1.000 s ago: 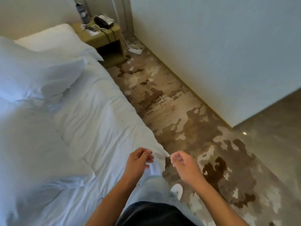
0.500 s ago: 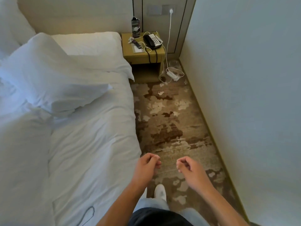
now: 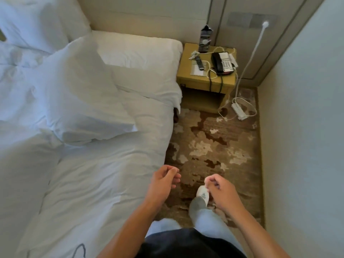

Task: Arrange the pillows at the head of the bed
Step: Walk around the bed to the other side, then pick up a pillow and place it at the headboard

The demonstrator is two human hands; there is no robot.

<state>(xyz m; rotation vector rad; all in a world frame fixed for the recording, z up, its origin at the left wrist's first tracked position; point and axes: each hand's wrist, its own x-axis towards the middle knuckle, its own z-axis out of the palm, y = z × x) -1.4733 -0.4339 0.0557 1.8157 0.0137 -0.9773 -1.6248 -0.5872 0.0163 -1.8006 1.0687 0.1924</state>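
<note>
A big white pillow (image 3: 83, 97) lies askew across the white bed (image 3: 104, 183), one corner pointing up toward the headboard. A flatter pillow (image 3: 139, 51) lies at the head of the bed beside the nightstand. A third pillow (image 3: 31, 21) leans at the top left, partly cut off by the frame. My left hand (image 3: 163, 180) hovers at the bed's right edge, fingers loosely curled and empty. My right hand (image 3: 218, 190) hangs over the carpet, also loosely curled with nothing in it. Both hands are well short of the pillows.
A yellow nightstand (image 3: 204, 81) stands right of the bed head, carrying a phone (image 3: 222, 63), a remote (image 3: 199, 63) and a carton. A power strip (image 3: 239, 110) with cables lies on the patterned carpet (image 3: 214, 146). A wall (image 3: 301, 127) bounds the narrow aisle on the right.
I have walked along the aisle toward the head of the bed, so pillows and nightstand are nearer. Both hands stay in front of me, empty.
</note>
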